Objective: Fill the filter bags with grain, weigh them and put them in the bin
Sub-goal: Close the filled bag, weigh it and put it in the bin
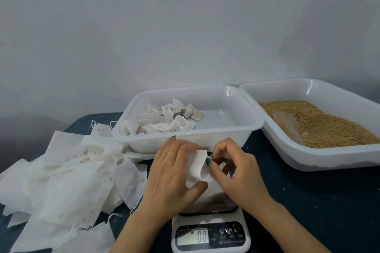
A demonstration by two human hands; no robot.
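Observation:
My left hand (171, 172) holds a white filter bag (197, 167) above the scale, thumb under it and fingers behind. My right hand (232, 168) pinches the bag's right edge with curled fingers. The bag looks empty and folded. Below both hands sits a white digital scale (210, 236) whose display reads 0.0. Behind the hands stands a white bin (226, 133) holding several filled bags (168, 119) in its left half. At the right, a white tray (329, 160) holds brown grain (320, 123) with a clear scoop (287, 127) lying in it.
A loose heap of empty white filter bags (67, 172) with strings covers the dark blue table (318, 201) at the left. A grey wall rises behind the bin and tray. A few stray grains dot the table at the right.

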